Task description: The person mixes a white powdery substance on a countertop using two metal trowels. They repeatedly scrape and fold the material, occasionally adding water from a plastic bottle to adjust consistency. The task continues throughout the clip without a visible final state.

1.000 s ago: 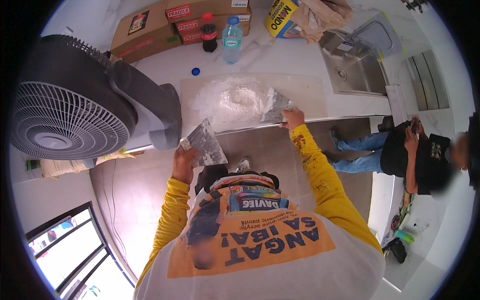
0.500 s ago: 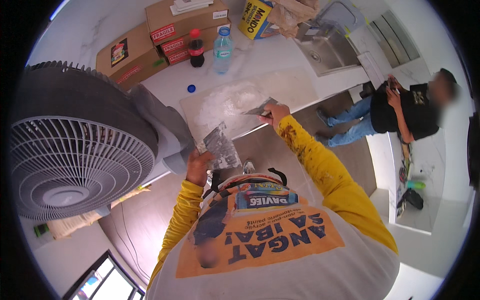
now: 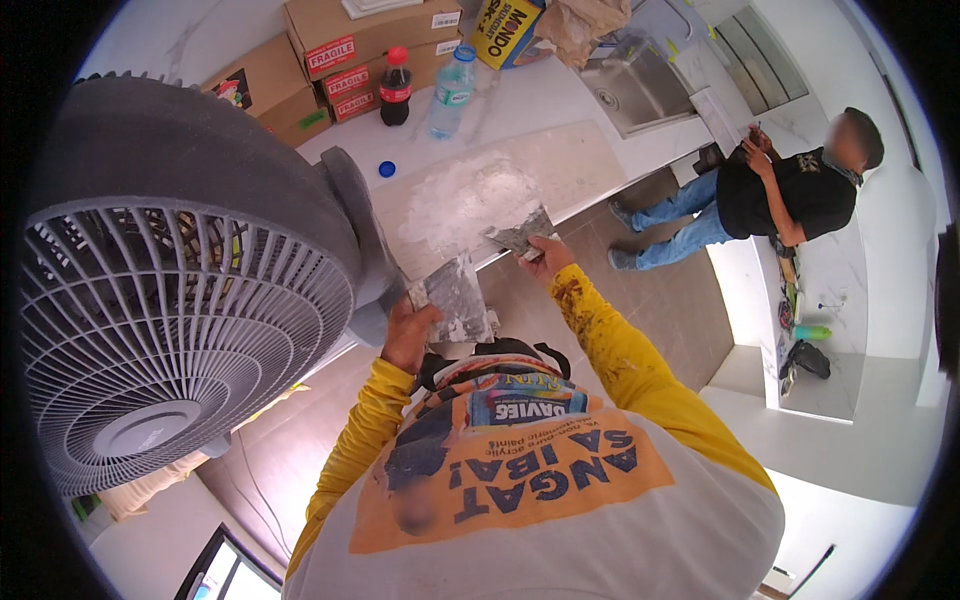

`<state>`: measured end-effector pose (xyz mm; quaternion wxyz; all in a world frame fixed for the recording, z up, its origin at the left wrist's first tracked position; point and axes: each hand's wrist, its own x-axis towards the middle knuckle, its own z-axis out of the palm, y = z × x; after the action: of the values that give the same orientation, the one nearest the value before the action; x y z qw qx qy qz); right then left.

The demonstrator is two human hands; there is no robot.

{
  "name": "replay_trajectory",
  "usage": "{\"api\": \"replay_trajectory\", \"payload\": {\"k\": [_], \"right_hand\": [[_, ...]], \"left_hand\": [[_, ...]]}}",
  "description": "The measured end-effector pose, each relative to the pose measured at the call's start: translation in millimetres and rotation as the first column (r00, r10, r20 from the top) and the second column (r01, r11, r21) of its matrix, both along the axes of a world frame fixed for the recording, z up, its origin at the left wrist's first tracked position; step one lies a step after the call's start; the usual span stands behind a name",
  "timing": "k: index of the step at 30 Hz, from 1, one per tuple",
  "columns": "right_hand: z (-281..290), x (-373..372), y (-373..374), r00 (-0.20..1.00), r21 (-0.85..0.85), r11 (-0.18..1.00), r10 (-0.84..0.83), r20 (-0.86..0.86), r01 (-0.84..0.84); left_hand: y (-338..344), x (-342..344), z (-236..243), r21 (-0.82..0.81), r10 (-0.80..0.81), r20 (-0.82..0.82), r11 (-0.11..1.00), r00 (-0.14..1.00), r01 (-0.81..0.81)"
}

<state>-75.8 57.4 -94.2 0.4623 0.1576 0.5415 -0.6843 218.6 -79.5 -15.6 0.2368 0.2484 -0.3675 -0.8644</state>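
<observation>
My left hand [image 3: 406,336] is closed round the handle end of a wide putty knife [image 3: 456,298], its flat metal blade smeared with white-grey putty. To the right, my right hand [image 3: 546,262] grips a second putty knife [image 3: 524,232], its blade tilted up and coated with putty. Both blades are near the front edge of a pale board [image 3: 580,165] on the counter. Over the left and middle of that board spreads a patch of white putty [image 3: 470,200]. Neither blade visibly touches the patch.
A large grey fan [image 3: 190,330] stands close on my left. Behind the board are a blue cap [image 3: 387,169], a cola bottle [image 3: 396,90], a water bottle [image 3: 452,95], cardboard boxes [image 3: 370,40], a yellow-blue bag [image 3: 505,35] and a sink [image 3: 640,90]. A person [image 3: 780,190] stands at the right.
The view has shifted, and the fan looms larger. My right putty knife has turned, its blade now angled more upward and closer to the left one. Both hands keep their hold.
</observation>
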Motion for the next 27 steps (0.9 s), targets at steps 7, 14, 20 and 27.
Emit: {"api": "replay_trajectory", "payload": {"k": [7, 14, 20, 27], "right_hand": [[12, -23, -31, 0.980, 0.115, 0.992, -0.019, -0.196, 0.043], [100, -29, -85, 0.953, 0.223, 0.974, 0.089, -0.288, -0.024], [107, -22, -99, 0.904, 0.210, 0.973, 0.002, -0.428, 0.097], [30, 23, -29, 0.993, 0.234, 0.972, 0.030, -0.114, -0.002]], "left_hand": [[-8, 7, -8, 0.091, -0.066, 0.098, 0.994, 0.993, 0.057], [-9, 11, -20, 0.048, -0.088, 0.087, 0.995, 0.992, 0.084], [-10, 12, -25, -0.145, -0.065, 0.096, 0.986, 0.993, 0.079], [-20, 12, -10, 0.058, -0.038, 0.085, 0.998, 0.996, 0.033]]}}
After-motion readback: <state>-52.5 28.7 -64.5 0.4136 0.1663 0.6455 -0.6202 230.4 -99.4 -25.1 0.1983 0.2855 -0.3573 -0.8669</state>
